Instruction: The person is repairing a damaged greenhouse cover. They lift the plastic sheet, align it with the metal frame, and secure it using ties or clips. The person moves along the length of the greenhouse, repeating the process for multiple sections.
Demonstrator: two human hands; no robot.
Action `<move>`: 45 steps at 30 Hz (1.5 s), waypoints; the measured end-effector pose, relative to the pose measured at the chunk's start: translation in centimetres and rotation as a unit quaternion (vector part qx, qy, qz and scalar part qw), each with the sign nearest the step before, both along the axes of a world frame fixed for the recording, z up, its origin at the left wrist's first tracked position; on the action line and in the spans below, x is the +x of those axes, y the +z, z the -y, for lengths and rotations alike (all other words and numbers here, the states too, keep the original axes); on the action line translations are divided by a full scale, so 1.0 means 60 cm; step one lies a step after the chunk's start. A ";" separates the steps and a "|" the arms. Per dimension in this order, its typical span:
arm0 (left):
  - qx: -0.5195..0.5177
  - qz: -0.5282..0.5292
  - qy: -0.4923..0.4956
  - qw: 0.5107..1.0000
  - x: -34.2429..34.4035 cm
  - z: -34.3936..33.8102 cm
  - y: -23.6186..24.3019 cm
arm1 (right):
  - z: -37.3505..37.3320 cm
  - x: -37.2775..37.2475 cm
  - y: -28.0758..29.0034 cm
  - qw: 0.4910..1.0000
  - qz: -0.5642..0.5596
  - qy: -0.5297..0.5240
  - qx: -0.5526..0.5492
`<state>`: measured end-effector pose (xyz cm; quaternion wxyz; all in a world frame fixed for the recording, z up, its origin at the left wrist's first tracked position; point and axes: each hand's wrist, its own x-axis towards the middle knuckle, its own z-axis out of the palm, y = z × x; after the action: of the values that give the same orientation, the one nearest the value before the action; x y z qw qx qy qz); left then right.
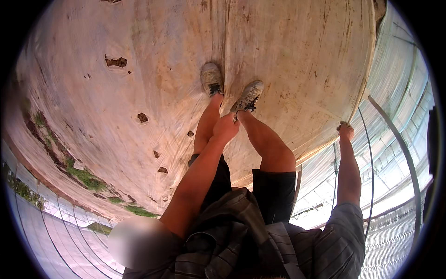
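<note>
One broad, pale sheet (297,56) spreads underfoot from nine o'clock round through twelve to three, its rim reaching the right hand (345,132) at three o'clock. It looks thin and limp, so it should be light at any one spot yet heavy to drag as a whole; the brownish dirt on it may make it gritty or slick. The plain rim, gathered into folds, seems the safest hold, since the torn holes could rip further. Right fingers appear curled tightly around that rim; the left hand (226,128), just above centre beside the right ankle, is bunched, but whether it pinches the sheet cannot be told. Counting up: two hands, two bare legs, and two dirty laced shoes, the left shoe (212,76) at twelve and the right shoe (248,95) just past it, both on the sheet. At least five dark holes show between eight and ten o'clock, the largest hole (116,61) at ten. Several green plant patches (86,176) line eight o'clock; one thick curved pole (403,145) stands at three.
</note>
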<state>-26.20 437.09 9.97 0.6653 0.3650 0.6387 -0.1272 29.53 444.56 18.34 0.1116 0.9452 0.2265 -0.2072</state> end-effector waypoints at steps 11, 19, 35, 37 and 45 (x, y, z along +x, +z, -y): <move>0.013 0.014 0.023 1.000 0.042 -0.005 -0.018 | 0.025 0.059 0.009 0.994 0.101 0.028 -0.033; 0.004 0.231 0.123 0.965 0.152 -0.068 -0.033 | 0.018 -0.122 -0.088 0.962 -0.245 -0.046 0.111; 0.072 0.239 0.032 0.968 0.466 -0.120 -0.066 | 0.031 -0.179 -0.120 0.886 -0.414 -0.134 0.162; 0.049 0.225 0.073 0.970 0.459 -0.117 -0.087 | 0.036 -0.177 -0.135 0.837 -0.467 -0.186 0.216; 0.081 0.166 -0.001 0.983 0.468 -0.145 -0.081 | 0.067 -0.077 -0.187 0.870 -0.441 -0.095 0.198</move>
<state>1.89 445.76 5.09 0.7300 0.4345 0.5274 -0.0129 24.89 440.56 7.11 -0.2092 0.7749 0.1972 -0.5629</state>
